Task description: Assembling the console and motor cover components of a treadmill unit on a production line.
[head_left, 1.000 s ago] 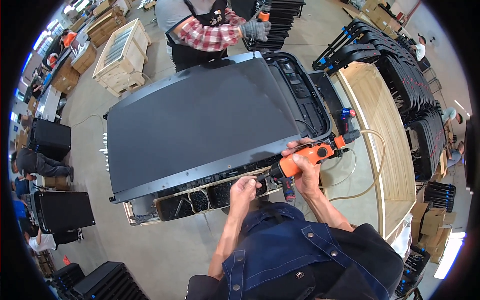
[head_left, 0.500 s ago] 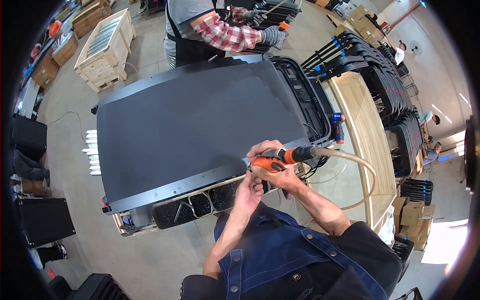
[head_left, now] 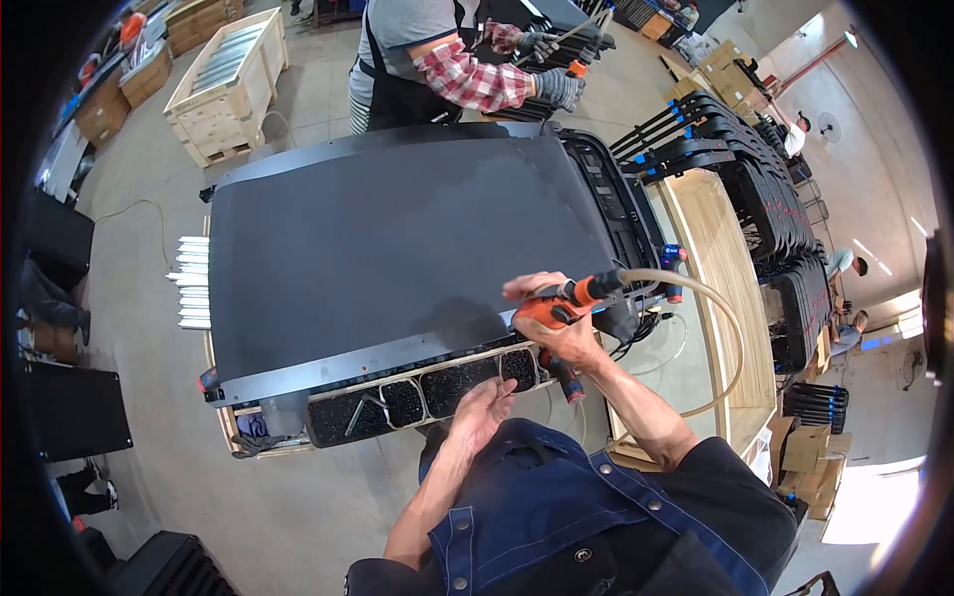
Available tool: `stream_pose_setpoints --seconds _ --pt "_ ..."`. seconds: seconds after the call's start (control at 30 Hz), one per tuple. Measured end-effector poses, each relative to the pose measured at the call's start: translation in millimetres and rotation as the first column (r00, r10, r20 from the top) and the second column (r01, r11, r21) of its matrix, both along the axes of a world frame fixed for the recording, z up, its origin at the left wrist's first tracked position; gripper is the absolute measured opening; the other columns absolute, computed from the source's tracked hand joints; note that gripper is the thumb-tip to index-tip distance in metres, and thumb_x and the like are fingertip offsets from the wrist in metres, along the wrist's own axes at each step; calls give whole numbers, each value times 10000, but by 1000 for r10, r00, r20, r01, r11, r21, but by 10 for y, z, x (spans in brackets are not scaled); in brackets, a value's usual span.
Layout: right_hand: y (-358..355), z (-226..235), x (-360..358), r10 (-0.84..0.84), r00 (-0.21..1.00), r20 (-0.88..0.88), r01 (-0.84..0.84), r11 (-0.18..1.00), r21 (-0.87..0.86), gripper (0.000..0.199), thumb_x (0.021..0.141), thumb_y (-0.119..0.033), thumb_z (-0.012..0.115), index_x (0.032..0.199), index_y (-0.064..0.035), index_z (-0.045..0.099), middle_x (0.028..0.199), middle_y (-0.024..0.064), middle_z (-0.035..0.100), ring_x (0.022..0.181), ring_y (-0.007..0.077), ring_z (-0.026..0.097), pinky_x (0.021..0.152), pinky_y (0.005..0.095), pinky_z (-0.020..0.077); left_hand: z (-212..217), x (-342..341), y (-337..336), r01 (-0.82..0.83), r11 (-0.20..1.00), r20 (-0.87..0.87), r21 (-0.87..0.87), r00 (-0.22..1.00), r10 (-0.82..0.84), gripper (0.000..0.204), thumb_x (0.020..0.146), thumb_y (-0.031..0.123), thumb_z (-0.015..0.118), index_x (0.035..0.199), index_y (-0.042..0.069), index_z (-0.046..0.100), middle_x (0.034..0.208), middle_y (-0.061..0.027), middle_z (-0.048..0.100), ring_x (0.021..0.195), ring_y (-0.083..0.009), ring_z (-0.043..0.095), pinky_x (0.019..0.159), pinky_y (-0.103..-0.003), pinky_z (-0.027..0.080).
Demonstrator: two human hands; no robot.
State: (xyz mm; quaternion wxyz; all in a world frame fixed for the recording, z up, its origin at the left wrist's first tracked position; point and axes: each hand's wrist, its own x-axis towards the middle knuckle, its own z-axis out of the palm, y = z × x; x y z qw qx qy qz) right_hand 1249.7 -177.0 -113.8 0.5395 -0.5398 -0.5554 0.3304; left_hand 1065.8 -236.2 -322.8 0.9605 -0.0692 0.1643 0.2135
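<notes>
My right hand (head_left: 564, 336) is wrapped round an orange power screwdriver (head_left: 553, 310) with a pale hose at its rear end. It holds the tool over the near edge of a treadmill deck (head_left: 397, 228), which has a flat black belt and grey metal side rails (head_left: 338, 368). Lower down, my left hand (head_left: 483, 409) is at the near side of a black parts tray (head_left: 452, 389), its fingers curled together. Anything between those fingers is too small to make out. The tray's compartments hold small dark parts, and a metal hex key (head_left: 360, 415) lies in the left one.
A blue-and-red cordless driver (head_left: 674, 268) stands by the deck's right end, beside a wooden crate (head_left: 730, 288). Another dark driver (head_left: 564, 377) is near my right forearm. Across the deck, a person in gloves (head_left: 561, 91) handles a tool. Black frames (head_left: 755, 179) are stacked right.
My left hand has left the screwdriver's tip and come down to the parts tray. My right hand still holds the tool, tilted a little differently. The whole view has shifted slightly.
</notes>
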Motion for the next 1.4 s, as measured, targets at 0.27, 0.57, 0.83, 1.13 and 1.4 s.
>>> stream_pose_setpoints --seconds 0.27,0.57,0.83,1.13,1.4 --pt "-305 79 278 -82 913 -399 84 996 -13 496 778 -11 773 1195 -53 507 1125 151 602 1011 274 647 920 449 551 415 -147 -49 -4 996 -426 85 904 39 274 1013 -20 460 1285 -61 471 1314 -279 581 1224 -410 599 991 -445 571" --pt "-500 -230 468 -67 695 -716 10 996 -84 438 809 -2 722 1193 -31 513 1114 151 625 950 220 686 875 409 570 421 -207 -139 50 993 -392 104 920 -5 252 1039 209 554 1197 13 562 1179 -202 674 805 -222 710 693 -311 611" --pt "-518 -357 456 -77 569 -818 -6 995 -97 445 808 -42 722 1209 -89 534 1103 130 616 958 243 670 917 447 546 739 -102 -135 80 922 -585 379 793 172 348 998 282 644 1207 9 594 916 -92 665 645 -101 529 566 -234 420" --pt "-498 -344 338 -97 508 -856 49 995 -84 435 822 -64 706 1221 -84 533 1098 117 624 943 231 666 935 459 545 863 -223 -31 -11 870 -496 493 818 291 334 973 187 681 1230 -23 640 944 -96 661 734 -117 542 659 -259 443" --pt "-423 -301 42 -158 532 -832 135 986 -101 448 826 -83 706 1235 -87 521 1105 117 615 935 227 670 949 466 536 903 -447 153 -4 852 -473 523 830 294 313 958 134 693 1223 -25 651 951 -95 680 750 -114 569 682 -245 461"
